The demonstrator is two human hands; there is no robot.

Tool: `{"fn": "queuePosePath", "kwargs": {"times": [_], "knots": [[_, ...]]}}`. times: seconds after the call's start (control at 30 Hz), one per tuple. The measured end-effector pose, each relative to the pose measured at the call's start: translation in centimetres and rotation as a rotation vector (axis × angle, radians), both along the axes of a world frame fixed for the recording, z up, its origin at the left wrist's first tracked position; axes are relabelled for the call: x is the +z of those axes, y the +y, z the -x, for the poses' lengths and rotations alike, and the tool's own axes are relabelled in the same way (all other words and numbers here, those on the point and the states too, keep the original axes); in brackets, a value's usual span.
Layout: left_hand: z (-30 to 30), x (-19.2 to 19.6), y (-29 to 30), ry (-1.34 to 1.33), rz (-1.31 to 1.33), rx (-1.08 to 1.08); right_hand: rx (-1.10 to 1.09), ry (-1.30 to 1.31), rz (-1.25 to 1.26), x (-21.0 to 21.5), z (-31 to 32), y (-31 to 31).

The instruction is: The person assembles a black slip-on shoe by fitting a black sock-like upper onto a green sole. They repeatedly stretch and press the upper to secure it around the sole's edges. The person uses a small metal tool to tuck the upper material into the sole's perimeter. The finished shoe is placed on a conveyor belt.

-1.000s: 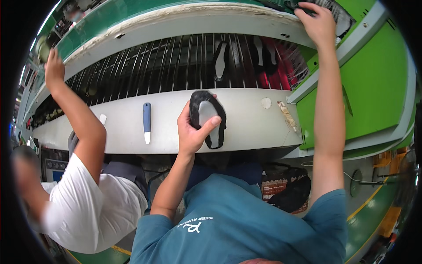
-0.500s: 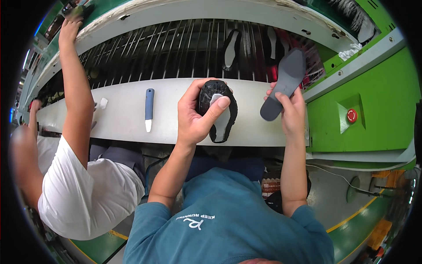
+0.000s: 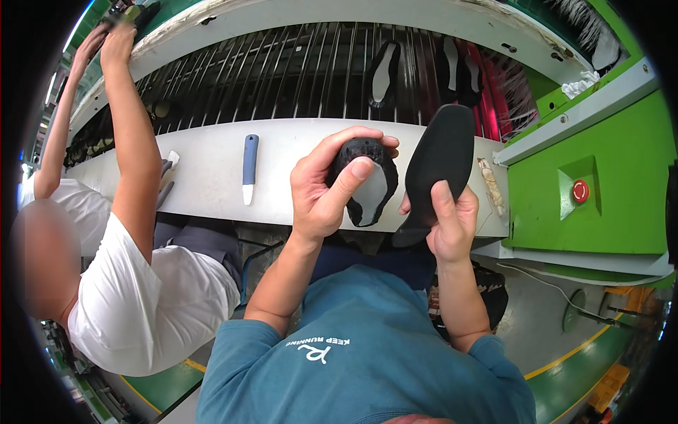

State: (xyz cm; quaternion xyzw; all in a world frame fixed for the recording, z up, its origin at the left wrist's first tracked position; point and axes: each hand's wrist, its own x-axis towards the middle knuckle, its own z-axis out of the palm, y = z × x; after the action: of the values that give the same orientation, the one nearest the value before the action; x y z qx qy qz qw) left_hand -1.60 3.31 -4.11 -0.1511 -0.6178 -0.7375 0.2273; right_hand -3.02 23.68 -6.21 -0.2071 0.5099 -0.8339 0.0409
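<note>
My left hand (image 3: 321,194) is wrapped round a black shoe upper (image 3: 376,194), its grey underside facing up. The thumb presses on that grey underside and the fingers curl over the far end. To the right of it, my right hand (image 3: 455,222) grips a dark shoe sole (image 3: 445,152) by its lower part, thumb across the face turned to me. The sole stands tilted on end, close beside the upper but apart from it. Both are held above the near edge of the white work surface (image 3: 205,173).
A blue-handled tool with a white tip (image 3: 250,166) lies left of my hands. Beyond is a rod conveyor (image 3: 296,78) carrying several shoe uppers (image 3: 385,74). A green machine with a red button (image 3: 580,191) stands at right. At left, a co-worker in white (image 3: 162,304) reaches over the conveyor.
My right hand has brought the sole nearer and slightly left, turning it from its greyer face to a black one. My left hand keeps hold of the upper, tilted a little differently.
</note>
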Motion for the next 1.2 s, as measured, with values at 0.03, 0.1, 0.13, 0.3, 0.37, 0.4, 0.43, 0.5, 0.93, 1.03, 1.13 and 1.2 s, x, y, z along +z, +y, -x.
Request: {"fn": "queuePosePath", "kwargs": {"times": [0.03, 0.1, 0.13, 0.3, 0.37, 0.4, 0.43, 0.5, 0.93, 1.03, 1.13, 1.2], "knots": [[-0.1, 0.0, -0.1, 0.009, 0.019, 0.009, -0.009, 0.008, -0.003, 0.5, -0.4, -0.4], [-0.1, 0.0, -0.2, 0.031, 0.021, 0.034, -0.001, 0.002, 0.018, 1.2, -1.0, -1.1], [-0.1, 0.0, -0.3, 0.044, 0.019, 0.046, -0.004, -0.004, -0.001, 0.9, -1.2, -1.1], [0.0, -0.1, -0.9, 0.003, 0.011, 0.054, 0.043, -0.073, 0.016, 0.4, -2.3, -1.4], [0.1, -0.2, -0.9, -0.003, -0.001, 0.036, -0.023, -0.094, -0.025, 1.2, -2.9, -2.3], [0.2, -0.3, -0.8, 0.004, -0.040, 0.005, -0.003, -0.092, -0.040, 1.0, -3.0, -2.2], [0.2, -0.2, -0.8, 0.010, -0.077, -0.024, 0.019, -0.091, -0.052, 0.6, -2.9, -2.1], [0.1, -0.2, -0.6, 0.002, -0.089, -0.050, 0.047, -0.098, -0.082, 0.6, -3.0, -2.0], [-1.0, 0.6, -0.2, -0.057, -0.063, -0.003, 0.004, -0.039, -0.146, 1.1, -3.2, -3.5], [-1.1, 0.5, -0.3, -0.062, -0.064, 0.003, 0.002, -0.035, -0.144, 1.2, -3.2, -3.6], [-1.1, 0.4, -0.2, -0.059, -0.089, -0.010, 0.001, -0.028, -0.139, 1.2, -3.2, -3.6], [-1.1, 0.3, -0.3, -0.041, -0.118, -0.036, -0.004, -0.027, -0.140, 1.1, -3.2, -3.6]]}}
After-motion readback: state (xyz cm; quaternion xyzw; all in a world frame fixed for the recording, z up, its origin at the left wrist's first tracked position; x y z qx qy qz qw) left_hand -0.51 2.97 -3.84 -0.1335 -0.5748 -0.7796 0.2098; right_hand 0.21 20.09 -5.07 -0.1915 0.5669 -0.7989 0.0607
